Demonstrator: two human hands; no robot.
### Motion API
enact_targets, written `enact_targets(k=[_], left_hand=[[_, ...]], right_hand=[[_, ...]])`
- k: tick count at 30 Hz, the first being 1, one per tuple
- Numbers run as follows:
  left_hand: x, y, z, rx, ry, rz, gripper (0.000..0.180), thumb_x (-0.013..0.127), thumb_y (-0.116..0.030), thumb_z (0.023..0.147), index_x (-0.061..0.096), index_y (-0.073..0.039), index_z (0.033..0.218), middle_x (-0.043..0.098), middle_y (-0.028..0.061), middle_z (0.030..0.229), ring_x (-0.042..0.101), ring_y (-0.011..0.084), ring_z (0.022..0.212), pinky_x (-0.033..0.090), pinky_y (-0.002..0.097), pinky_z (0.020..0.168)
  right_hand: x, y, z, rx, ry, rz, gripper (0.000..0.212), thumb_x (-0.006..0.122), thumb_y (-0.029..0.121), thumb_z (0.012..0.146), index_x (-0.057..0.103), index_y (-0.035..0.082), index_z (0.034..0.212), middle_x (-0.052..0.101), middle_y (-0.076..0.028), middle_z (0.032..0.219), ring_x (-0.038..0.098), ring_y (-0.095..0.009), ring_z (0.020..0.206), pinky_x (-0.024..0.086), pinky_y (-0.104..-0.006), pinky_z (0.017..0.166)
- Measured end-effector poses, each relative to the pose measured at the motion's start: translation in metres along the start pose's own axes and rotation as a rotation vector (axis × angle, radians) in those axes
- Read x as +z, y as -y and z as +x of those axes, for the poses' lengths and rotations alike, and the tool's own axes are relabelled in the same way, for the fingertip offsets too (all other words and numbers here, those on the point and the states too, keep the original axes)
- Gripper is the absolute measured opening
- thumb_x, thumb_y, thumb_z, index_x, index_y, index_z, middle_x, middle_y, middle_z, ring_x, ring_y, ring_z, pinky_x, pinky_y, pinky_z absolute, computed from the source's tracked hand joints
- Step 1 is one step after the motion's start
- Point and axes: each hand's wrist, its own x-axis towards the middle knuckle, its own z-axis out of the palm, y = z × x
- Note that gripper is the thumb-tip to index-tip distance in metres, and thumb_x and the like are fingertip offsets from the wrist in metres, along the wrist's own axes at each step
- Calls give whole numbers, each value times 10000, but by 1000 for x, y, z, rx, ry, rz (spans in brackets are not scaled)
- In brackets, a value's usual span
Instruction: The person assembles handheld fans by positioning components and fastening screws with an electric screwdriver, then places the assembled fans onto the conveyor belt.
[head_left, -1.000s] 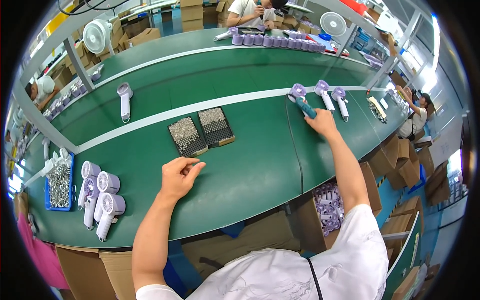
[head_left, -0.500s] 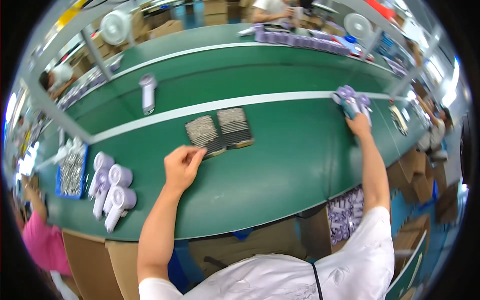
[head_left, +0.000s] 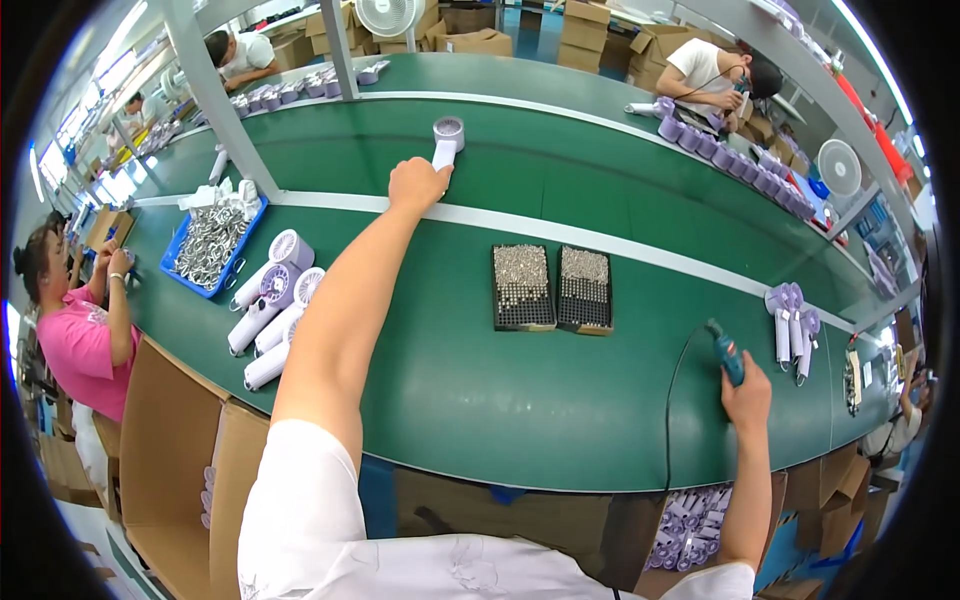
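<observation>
My left hand (head_left: pixel 418 186) stretches to the far part of the green bench, its fingers closed at the white handle of a lilac handheld fan (head_left: pixel 449 132). The fan's round head points away from me. In my right hand (head_left: pixel 747 394) is a teal electric screwdriver (head_left: pixel 729 357), tilted with its tip up and to the left, a thin cable hanging from it. Between the hands lie two black trays of small screws, a left tray (head_left: pixel 524 318) and a right tray (head_left: pixel 587 319). Several lilac fans (head_left: pixel 790 325) lie right of the screwdriver.
At the left, more lilac fans (head_left: pixel 268 296) lie beside a blue bin (head_left: pixel 206 289) of metal parts. A white rail (head_left: pixel 490 219) runs along the bench. Cardboard boxes (head_left: pixel 180 440) stand below the front edge. Co-workers sit at the left and across the bench.
My left hand has gone from beside the screw trays to the fan beyond the rail. My right hand, with the screwdriver, has drawn back from the fans at the right. The view has shifted.
</observation>
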Motion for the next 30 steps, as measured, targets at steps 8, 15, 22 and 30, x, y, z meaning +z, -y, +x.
enact_targets(k=[8, 15, 22, 30], left_hand=[[30, -14, 45, -101, 96, -67, 544, 792, -485, 759, 745, -32, 1056, 727, 161, 1127, 698, 308, 1062, 547, 418, 908], [16, -9, -7, -202, 138, -1102, 332, 779, -111, 855, 627, 163, 964, 672, 182, 825, 659, 237, 614, 512, 340, 492], [-1, 5, -144, -188, 177, -1786, 294, 687, -109, 944, 601, 138, 1079, 688, 178, 898, 686, 240, 755, 555, 326, 649], [-18, 6, -215, -361, 474, -1588, 493, 669, -214, 977, 474, 145, 1252, 658, 225, 1086, 713, 330, 942, 591, 392, 655]], right_hand=[[-22, 29, -11, -145, -19, 122, 511, 758, 39, 709, 608, -31, 1192, 679, -224, 970, 680, -417, 848, 559, -453, 741], [-40, 110, 44, 32, -244, 732, 38, 669, -14, 912, 635, -4, 899, 662, -105, 756, 618, -165, 565, 506, -285, 560], [-41, 234, 111, -80, -311, 1604, 156, 545, 108, 1026, 610, -34, 1036, 664, -154, 777, 570, -175, 503, 485, -330, 483], [-2, 334, 139, 37, -161, 1846, 169, 638, 121, 989, 631, -48, 999, 652, -98, 689, 602, -156, 506, 499, -291, 495]])
